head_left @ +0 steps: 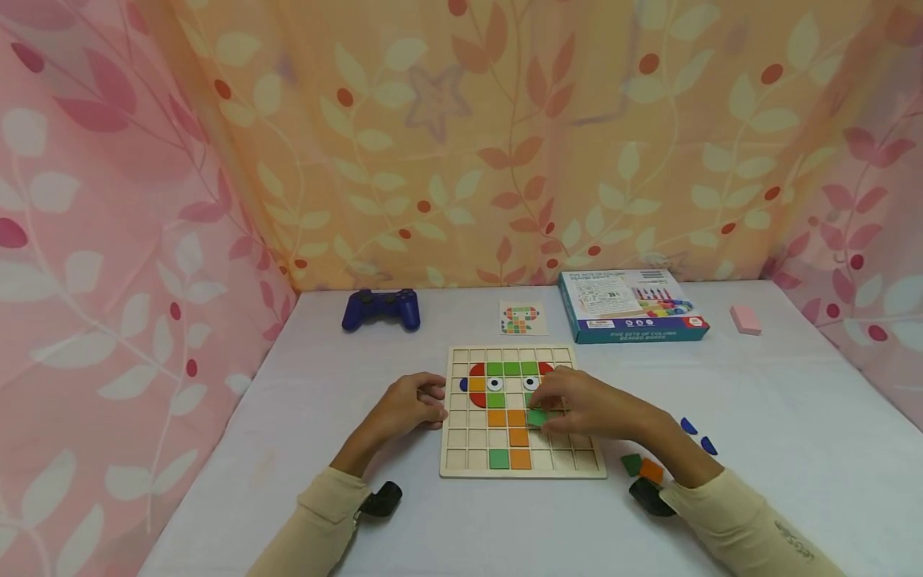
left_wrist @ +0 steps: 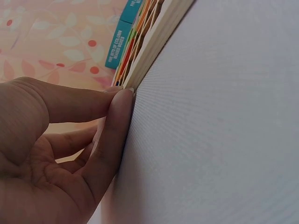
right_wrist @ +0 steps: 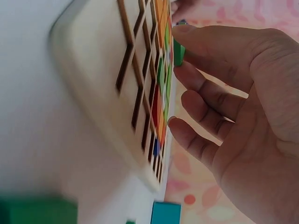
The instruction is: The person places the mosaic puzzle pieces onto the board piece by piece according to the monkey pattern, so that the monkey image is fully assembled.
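Left hand: thumb and forefinger nearly together, pinching the left edge of the grid board, flat mid-table. Green tile right of board's middle, pinched by right hand, other fingers loosely bent.

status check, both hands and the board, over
Left hand touching board at left edge. Right hand pinching green tile over board. Nothing visibly in the way.
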A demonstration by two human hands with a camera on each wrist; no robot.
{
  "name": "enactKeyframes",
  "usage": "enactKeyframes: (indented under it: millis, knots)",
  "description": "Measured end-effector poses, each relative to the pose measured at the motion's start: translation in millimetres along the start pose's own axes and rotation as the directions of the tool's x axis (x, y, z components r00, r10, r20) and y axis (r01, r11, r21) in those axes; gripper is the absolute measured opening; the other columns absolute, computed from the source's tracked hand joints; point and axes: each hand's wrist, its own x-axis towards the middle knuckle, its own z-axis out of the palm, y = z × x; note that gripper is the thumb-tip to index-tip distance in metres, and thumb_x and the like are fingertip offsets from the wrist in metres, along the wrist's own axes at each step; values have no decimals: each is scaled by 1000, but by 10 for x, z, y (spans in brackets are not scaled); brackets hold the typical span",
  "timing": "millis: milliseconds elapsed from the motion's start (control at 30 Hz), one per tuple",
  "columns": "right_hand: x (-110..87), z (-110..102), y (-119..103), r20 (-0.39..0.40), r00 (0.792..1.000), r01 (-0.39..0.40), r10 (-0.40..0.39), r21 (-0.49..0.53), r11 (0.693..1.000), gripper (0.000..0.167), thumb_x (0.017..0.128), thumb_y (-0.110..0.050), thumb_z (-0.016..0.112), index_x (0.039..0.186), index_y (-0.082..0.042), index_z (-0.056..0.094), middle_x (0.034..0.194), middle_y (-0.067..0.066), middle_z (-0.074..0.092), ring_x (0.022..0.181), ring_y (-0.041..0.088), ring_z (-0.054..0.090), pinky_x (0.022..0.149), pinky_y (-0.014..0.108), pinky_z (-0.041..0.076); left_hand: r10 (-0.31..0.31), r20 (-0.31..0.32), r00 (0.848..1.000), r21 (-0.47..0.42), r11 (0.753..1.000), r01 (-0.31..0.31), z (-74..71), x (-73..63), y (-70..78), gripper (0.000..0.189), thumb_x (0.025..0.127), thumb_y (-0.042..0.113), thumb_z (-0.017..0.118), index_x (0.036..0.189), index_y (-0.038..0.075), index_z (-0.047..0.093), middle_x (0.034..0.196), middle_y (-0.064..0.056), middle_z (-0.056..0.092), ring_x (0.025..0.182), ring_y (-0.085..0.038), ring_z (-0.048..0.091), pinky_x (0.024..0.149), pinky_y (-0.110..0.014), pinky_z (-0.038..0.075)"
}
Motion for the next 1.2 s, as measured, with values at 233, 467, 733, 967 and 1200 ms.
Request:
enactKeyframes:
  millis: [233,467,733,967,1200]
  knots:
    - [143,88,-136,31,999,37,-36,-15,999,27,91,-27,83,117,-22,80,107,-14,68,101,13,56,91,30,56,-5,-2,1000,-9,1000,5,1,3,2,52,89,-7,77,139,-4,62,118,-14,66,92,-18,68,76,-32,67]
    - [242,170,-239,46,999,24,-23,-21,1000,28,91,-31,84,117,-21,81,109,-14,67,106,12,56,94,32,56,-5,1,1000,-18,1000,5,-1,-11,13,52,88,-8,76,138,-4,62,118,-15,65,92,-19,68,76,-31,67]
    - [303,216,-306,73,997,28,-26,-33,999,30,91,-30,83,120,-21,81,99,-14,65,98,13,55,84,29,55,-14,-4,1000,-15,1000,14,-2,-3,6,53,88,-7,76,139,-2,62,118,-13,65,92,-19,67,76,-32,67]
    - [330,254,-344,76,996,42,-39,-39,998,28,92,-31,83,119,-25,80,106,-16,66,103,11,54,89,29,55,-12,-3,1000,-13,1000,12,-2,-2,9,52,89,-7,76,139,-2,62,118,-13,65,92,-19,67,76,-31,67]
    - [346,286,-347,77,996,59,-55,-54,997,27,92,-29,83,118,-25,81,107,-17,68,105,9,54,96,31,55,-14,-6,1000,-6,1000,14,5,-15,23,51,89,-6,76,138,-2,62,117,-13,65,92,-20,67,76,-31,67]
